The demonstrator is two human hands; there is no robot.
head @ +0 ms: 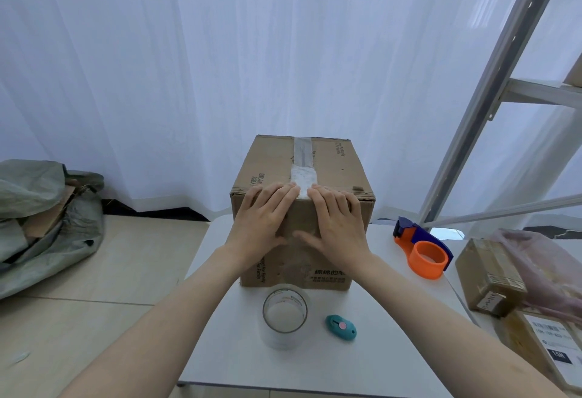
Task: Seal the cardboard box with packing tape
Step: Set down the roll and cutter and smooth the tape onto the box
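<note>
A brown cardboard box [337, 164] stands closed on a small white table [387, 319]. A strip of clear tape [303, 164] runs down the middle of its top and over the near edge. My left hand [264, 224] and my right hand [337, 224] lie flat on the box's near top edge and front face, one on each side of the tape, fingers spread and pressing. Neither hand holds anything. A roll of clear packing tape [284, 315] stands on the table in front of the box.
A teal box cutter [341, 327] lies right of the roll. An orange and blue tape dispenser [423, 251] sits right of the box. Parcels [491, 275] are stacked at the far right under a metal shelf frame [491, 89]. A grey sack [47, 224] slumps on the floor at left.
</note>
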